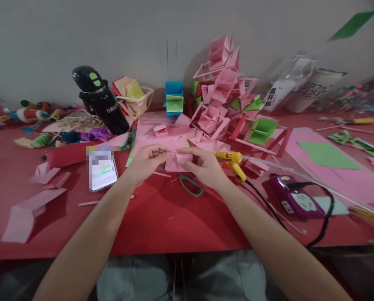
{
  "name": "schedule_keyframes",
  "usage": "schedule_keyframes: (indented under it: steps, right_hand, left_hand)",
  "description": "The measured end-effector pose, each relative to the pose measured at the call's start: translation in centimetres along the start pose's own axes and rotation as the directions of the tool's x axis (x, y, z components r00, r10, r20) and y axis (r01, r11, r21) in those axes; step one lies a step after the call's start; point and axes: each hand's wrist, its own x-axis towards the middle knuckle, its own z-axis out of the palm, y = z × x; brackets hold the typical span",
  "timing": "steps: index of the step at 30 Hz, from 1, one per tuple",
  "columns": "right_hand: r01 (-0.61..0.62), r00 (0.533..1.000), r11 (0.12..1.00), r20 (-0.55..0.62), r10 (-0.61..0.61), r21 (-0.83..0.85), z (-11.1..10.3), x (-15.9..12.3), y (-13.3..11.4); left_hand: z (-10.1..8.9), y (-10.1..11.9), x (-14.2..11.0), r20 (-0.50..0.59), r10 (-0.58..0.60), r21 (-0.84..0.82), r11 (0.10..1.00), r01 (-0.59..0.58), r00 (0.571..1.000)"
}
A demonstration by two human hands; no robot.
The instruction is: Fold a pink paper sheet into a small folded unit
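Between my two hands a small piece of folded pink paper (173, 164) is held over the red table. My left hand (149, 162) pinches its left edge with thumb and fingers. On the other side, my right hand (202, 164) grips the right edge, thumb in front. Scissors lie just below the paper, with a grey-green handle (191, 186) showing and the blades hidden. Right of my right hand is a yellow hot glue gun (232, 161) with a long clear glue stick (300, 179) in it. Pink paper sheets (146, 133) lie behind my hands.
A phone (102, 170) lies left of my left arm. Behind it a black bottle (101, 100) leans. Pink folded paper boxes (220, 88) are stacked by the wall. A purple power socket (296, 196) with a black cable sits at right. A green sheet (326, 155) rests on pink paper.
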Motion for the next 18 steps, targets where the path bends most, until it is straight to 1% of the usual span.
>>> schedule_keyframes:
  steps: [3, 8, 10, 13, 18]
  right_hand:
    - [0.001, 1.000, 1.000, 0.012, -0.001, 0.023, 0.03, 0.01, 0.10]
    - [-0.118, 0.993, 0.992, -0.021, 0.119, 0.049, 0.03, 0.17, -0.07]
    - [-0.140, 0.989, 0.989, -0.044, 0.142, 0.039, 0.02, 0.21, -0.15]
    - [-0.140, 0.988, 0.988, -0.053, 0.144, 0.071, -0.05, 0.21, -0.17]
    - [-0.121, 0.989, 0.985, -0.067, 0.129, 0.123, -0.15, 0.21, -0.04]
  left_hand:
    - [0.07, 0.16, -0.07, -0.006, 0.021, 0.027, 0.999, -0.021, 1.000]
    - [0.12, 0.17, 0.00, -0.009, 0.081, 0.046, 0.996, -0.080, 0.997]
    - [0.09, 0.05, 0.09, -0.018, 0.118, 0.069, 0.991, -0.117, 0.993]
    - [0.10, -0.11, 0.17, -0.042, 0.169, 0.119, 0.979, -0.163, 0.985]
    - [0.36, 0.14, -0.05, -0.061, 0.213, 0.190, 0.961, -0.198, 0.975]
